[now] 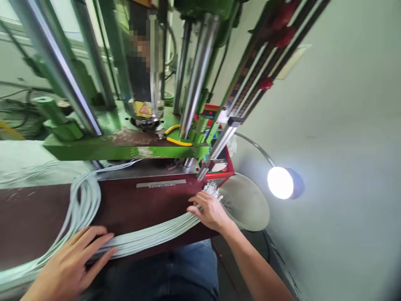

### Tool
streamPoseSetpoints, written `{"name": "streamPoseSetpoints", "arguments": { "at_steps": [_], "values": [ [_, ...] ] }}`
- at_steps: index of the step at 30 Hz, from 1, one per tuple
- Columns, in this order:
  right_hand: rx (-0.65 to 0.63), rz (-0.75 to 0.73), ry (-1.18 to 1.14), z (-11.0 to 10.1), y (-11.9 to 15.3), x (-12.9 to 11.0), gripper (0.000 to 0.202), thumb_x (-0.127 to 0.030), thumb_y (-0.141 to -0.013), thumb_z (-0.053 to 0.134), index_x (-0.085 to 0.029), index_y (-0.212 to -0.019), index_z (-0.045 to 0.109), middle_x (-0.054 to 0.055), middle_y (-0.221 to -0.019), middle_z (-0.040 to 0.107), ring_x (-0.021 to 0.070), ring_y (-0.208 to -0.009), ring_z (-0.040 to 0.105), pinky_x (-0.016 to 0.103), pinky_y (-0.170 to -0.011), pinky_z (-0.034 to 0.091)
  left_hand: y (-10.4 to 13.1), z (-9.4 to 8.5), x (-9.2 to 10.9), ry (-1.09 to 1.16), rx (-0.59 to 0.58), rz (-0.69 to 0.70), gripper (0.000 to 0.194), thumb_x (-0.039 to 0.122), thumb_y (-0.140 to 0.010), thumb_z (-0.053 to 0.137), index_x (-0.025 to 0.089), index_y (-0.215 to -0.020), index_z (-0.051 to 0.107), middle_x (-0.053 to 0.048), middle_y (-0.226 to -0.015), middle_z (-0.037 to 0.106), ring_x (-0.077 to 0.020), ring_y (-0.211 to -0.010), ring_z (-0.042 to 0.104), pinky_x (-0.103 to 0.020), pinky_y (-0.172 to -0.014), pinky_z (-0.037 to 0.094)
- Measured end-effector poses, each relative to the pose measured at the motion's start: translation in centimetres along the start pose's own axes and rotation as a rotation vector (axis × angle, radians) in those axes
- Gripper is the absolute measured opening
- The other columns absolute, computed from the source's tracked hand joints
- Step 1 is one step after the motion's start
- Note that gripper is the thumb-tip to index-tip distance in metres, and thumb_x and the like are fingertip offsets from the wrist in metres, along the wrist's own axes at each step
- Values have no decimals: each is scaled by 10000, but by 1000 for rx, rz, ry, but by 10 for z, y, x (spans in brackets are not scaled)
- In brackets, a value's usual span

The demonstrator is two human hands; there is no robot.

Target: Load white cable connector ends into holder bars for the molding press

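A long bundle of pale grey-white cables (153, 235) runs along the front edge of the dark red table. My left hand (73, 257) lies over the bundle at the lower left, its fingers spread apart and resting on the cables. Near the table's right end, my right hand (209, 211) wraps round the bundle just behind its tips. Silvery connector ends (213, 190) stick out past that hand; their detail is too small to make out. Another looped hank of cables (85, 200) curves back from the left toward the machine.
A green press (125, 152) with steel columns stands behind the table (125, 205). Yellow-handled pliers (178, 142) lie on its bed. A metal ruler strip (161, 183) is on the tabletop. To the right are a pale bin (257, 205), a lit lamp (280, 182) and a wall.
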State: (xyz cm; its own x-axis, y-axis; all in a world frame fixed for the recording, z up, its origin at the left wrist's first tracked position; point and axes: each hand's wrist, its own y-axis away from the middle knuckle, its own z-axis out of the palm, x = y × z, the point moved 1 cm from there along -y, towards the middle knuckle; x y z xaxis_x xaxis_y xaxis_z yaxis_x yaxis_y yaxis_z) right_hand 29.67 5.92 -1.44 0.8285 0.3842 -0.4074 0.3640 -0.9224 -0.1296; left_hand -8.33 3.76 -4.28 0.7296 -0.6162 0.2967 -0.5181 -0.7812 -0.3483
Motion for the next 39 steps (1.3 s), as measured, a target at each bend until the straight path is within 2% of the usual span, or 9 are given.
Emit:
{"name": "streamPoseSetpoints", "arguments": {
  "at_steps": [6, 9, 16, 19, 23, 26, 29, 34, 39],
  "values": [
    [-77, -30, -90, 10, -19, -30, 323, -404, -988, 450, -177, -995, 680, 81, -952, 692, 202, -903, 620, 333, -825, 467, -32, -22, 29, 118, -366, -191, 297, 394, -918, 454, 224, -892, 696, -58, -908, 647, -200, -861, 633, -301, -770, 507],
    [-146, -116, -141, 15, -30, -58, 313, -406, -989, 449, -191, -1004, 676, 68, -969, 699, 193, -899, 623, 320, -804, 466, -39, -24, 29, 199, -437, -250, 277, 322, -925, 437, 206, -843, 674, -53, -887, 625, -182, -843, 607, -287, -762, 478],
    [-336, -227, -104, 27, -43, -90, 257, -387, -919, 584, -193, -1067, 666, 47, -974, 694, 199, -939, 631, 302, -832, 461, -51, -34, 23, 318, -454, -382, 306, 352, -938, 379, 198, -816, 614, -33, -856, 661, -163, -780, 595, -272, -717, 470],
    [-312, -223, -147, 31, -48, -87, 201, -282, -963, 503, -200, -989, 684, 31, -916, 699, 167, -872, 644, 273, -797, 462, -54, -43, 23, 335, -493, -445, 262, 383, -904, 448, 201, -852, 629, -25, -884, 690, -168, -790, 613, -275, -720, 477],
    [-220, -209, -242, 29, -50, -81, 251, -322, -984, 463, -214, -938, 685, 18, -871, 703, 143, -790, 650, 257, -730, 461, -48, -54, 27, 301, -567, -472, 269, 317, -731, 683, 221, -979, 647, -23, -1017, 680, -212, -936, 627, -300, -812, 472],
    [-169, -208, -237, 23, -49, -78, 252, -345, -980, 473, -219, -935, 686, 12, -838, 695, 138, -758, 641, 256, -690, 443, -38, -56, 29, 167, -606, -405, 294, 239, -724, 712, 220, -1009, 644, -32, -1025, 648, -217, -967, 610, -308, -838, 458],
    [-211, -216, -195, 22, -48, -76, 245, -346, -975, 483, -225, -940, 693, 8, -874, 699, 144, -801, 648, 262, -727, 443, -29, -54, 30, 82, -567, -280, 39, 190, -832, 616, 202, -850, 648, -35, -938, 625, -187, -903, 592, -286, -789, 454],
    [-302, -194, -186, 24, -45, -77, 249, -357, -975, 481, -231, -990, 694, 13, -936, 706, 155, -856, 655, 268, -762, 452, -22, -51, 32, 38, -481, -151, 279, 188, -940, 408, 190, -722, 583, -42, -839, 601, -170, -800, 553, -294, -716, 436],
    [-320, -214, -202, 20, -39, -86, 288, -455, -921, 563, -227, -1056, 677, 28, -983, 703, 185, -917, 649, 291, -817, 457, -25, -62, 22, 310, -477, -364, 178, 275, -914, 461, 193, -827, 593, -24, -845, 632, -158, -782, 565, -273, -716, 450]
  ]
}}
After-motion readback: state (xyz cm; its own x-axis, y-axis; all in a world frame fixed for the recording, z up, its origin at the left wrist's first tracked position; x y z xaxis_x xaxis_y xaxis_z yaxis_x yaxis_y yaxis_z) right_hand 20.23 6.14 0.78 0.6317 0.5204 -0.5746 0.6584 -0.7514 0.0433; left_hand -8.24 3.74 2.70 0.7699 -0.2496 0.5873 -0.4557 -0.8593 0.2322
